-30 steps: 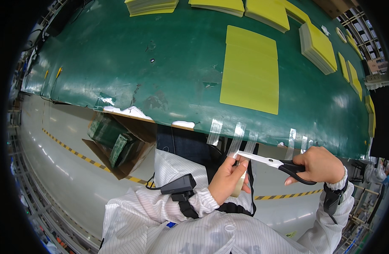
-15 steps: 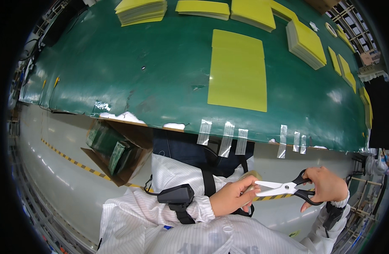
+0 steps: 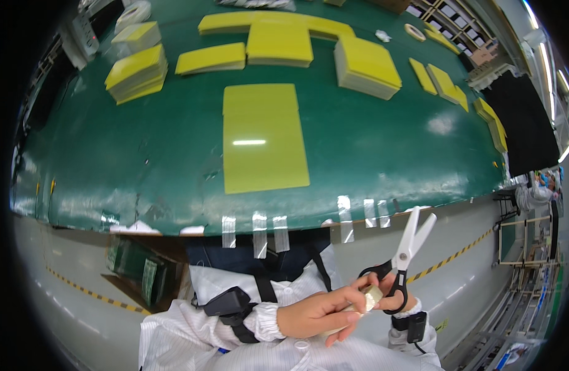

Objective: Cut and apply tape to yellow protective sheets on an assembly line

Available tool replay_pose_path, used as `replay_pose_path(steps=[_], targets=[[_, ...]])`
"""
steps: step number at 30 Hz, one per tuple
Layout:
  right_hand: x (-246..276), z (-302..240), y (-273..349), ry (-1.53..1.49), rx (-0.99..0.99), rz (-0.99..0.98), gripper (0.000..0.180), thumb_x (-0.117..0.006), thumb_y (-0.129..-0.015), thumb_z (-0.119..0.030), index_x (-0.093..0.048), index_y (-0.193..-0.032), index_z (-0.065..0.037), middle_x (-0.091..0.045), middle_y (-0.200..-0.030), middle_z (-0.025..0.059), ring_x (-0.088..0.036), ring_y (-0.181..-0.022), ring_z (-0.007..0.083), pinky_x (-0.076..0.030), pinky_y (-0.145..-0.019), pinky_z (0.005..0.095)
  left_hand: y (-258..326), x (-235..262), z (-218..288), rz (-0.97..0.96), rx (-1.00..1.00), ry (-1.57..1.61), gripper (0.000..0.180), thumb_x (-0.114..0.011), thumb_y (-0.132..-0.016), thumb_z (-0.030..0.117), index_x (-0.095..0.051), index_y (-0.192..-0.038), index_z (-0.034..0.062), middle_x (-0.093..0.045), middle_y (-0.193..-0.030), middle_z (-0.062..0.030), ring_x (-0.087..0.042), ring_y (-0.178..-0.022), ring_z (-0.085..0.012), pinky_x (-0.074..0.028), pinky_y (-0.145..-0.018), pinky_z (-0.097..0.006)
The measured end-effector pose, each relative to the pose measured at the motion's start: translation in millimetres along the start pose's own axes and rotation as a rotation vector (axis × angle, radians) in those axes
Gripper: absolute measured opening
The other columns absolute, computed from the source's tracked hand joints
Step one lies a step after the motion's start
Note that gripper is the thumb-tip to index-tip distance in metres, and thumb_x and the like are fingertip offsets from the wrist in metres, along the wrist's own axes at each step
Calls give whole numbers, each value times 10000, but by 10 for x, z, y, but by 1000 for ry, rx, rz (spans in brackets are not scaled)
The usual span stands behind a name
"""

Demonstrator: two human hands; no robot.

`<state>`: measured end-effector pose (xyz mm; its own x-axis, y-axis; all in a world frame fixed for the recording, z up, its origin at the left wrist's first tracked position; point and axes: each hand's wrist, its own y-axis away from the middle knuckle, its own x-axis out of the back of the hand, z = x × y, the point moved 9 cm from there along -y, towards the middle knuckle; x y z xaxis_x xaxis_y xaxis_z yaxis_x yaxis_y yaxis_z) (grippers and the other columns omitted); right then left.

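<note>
Your two hands, one pair of scissors [image 3: 403, 256], one tape piece [image 3: 366, 301].
Left hand [image 3: 318, 313] fingers pinch tape; right hand [image 3: 393, 295] fingers grip handles; six strips [image 3: 259, 234] hang off tabletop's [image 3: 142, 161] near edge.

One yellow sheet [image 3: 264, 137] lies alone on the green table [image 3: 142, 161], and six clear tape strips [image 3: 260, 234] hang from its near edge. One pair of black-handled scissors [image 3: 403, 260] and one tape roll [image 3: 413, 31] show; the yellow stacks [image 3: 136, 71] beyond are too crowded to count.

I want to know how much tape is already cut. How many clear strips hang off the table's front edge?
6 tape strips: three grouped left of centre, three right of centre. More may be hidden.
</note>
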<state>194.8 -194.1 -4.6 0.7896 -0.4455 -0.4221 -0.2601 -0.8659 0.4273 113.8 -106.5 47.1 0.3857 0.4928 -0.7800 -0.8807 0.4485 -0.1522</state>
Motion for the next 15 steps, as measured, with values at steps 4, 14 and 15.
replay_pose_path(steps=[4, 14, 15], targets=[[182, -71, -16, -113, 79, 42, 354, -740, -702, -73, -417, -844, -87, -605, -953, 141, -562, -905, 194, -441, -779, 297, 58, 97, 205, 86, -133, 1, 285, -313, -1027, 211, -285, -1293, 112, -610, -1023, -175, -647, -799, -169, -508, -753, -308], [282, -1290, -371, 155, 233, 183, 317, -693, -794, -189, -390, -832, -104, -612, -798, 135, -615, -767, 218, -465, -674, 287, 33, 109, 422, 199, -46, -356, 855, -377, -986, 75, 393, -1349, 155, -119, -1510, -279, -277, -1375, -307, -303, -1046, -337], [256, -1300, -434, 138, 205, 155, 305, -693, -791, -170, -399, -835, -99, -612, -804, 132, -618, -779, 213, -467, -674, 289, 64, 133, 463, 224, -66, -458, 861, -382, -988, 85, 397, -1346, 162, -195, -1482, -289, -305, -1363, -304, -319, -1033, -336]])
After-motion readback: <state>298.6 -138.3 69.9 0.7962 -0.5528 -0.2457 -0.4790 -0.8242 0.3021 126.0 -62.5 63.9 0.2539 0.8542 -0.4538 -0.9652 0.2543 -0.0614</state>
